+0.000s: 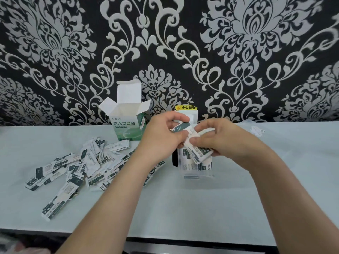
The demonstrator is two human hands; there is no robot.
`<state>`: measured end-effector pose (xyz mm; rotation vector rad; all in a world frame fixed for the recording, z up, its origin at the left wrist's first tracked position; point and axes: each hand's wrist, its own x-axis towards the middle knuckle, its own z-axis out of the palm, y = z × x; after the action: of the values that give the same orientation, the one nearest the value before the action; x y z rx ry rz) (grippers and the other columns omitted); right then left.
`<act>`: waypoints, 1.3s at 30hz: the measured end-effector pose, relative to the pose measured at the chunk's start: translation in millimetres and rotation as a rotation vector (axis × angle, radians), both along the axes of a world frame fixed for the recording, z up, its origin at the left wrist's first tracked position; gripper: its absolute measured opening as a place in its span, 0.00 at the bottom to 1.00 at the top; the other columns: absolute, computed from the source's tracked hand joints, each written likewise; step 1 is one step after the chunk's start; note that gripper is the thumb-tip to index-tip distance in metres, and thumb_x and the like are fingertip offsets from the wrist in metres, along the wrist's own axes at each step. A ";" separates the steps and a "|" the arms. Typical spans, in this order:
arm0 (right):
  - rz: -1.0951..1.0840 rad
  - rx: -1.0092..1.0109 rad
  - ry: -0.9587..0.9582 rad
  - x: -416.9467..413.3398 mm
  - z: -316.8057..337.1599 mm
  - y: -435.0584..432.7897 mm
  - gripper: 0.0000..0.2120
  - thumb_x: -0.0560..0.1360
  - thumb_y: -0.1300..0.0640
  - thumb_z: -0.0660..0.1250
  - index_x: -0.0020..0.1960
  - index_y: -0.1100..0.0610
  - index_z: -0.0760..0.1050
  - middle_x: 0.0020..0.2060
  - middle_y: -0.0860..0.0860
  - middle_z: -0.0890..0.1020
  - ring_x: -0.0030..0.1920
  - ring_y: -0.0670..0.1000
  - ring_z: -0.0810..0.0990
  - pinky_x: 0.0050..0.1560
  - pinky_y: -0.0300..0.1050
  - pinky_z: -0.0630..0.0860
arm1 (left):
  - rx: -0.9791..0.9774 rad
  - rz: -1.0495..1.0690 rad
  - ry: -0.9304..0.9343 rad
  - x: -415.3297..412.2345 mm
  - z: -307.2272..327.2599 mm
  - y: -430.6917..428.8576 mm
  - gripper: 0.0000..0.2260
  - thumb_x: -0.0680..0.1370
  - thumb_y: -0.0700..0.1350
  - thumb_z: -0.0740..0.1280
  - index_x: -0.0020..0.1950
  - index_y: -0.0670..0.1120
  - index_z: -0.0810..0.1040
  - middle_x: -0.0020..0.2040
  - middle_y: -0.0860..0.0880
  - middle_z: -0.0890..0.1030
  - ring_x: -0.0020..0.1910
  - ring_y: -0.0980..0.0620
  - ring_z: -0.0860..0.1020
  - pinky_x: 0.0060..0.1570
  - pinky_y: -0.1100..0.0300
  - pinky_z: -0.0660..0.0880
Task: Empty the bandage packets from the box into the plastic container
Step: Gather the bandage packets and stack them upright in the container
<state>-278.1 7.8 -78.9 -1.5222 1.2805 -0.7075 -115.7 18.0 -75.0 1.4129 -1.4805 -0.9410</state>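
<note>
- While both forearms reach in from the near edge of the pale table [183, 208], the near left holds a loose heap of bandage packets [73, 169], scattered flat and overlapping, none of them in the container yet.
- Just beyond, at centre, the clear plastic container [197, 169] stands upright with a few packets already inside against its wall.
- Directly above it, the left hand [161, 136] and right hand [220, 138] are both closed around a small bundle of packets [192, 143], thumbs and fingertips pinching it from either side.
- These packets look light, thin and bendy, with slick paper that would likely let a stack fan apart; squaring the bundle and pinching it across its long edges near the middle seems the safest hold.
- Farther back on the left, the green-and-white box [126, 123] stands with its flaps open; whether anything remains inside cannot be seen.
- A patterned wall closes the far side.
</note>
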 end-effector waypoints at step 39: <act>-0.127 -0.029 0.889 -9.1 -11.5 -5.0 0.09 0.74 0.63 0.63 0.39 0.56 0.64 0.38 0.53 0.77 0.45 0.56 0.80 0.44 0.47 0.78 | -0.135 -0.408 -1.290 -36.8 -7.9 -12.9 0.09 0.72 0.45 0.71 0.50 0.56 0.78 0.37 0.57 0.72 0.51 0.50 0.67 0.50 0.51 0.54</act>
<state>-287.3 2.8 -90.4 -1.8687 2.0270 -0.0864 -152.5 5.1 -83.0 1.7149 -2.7635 0.0022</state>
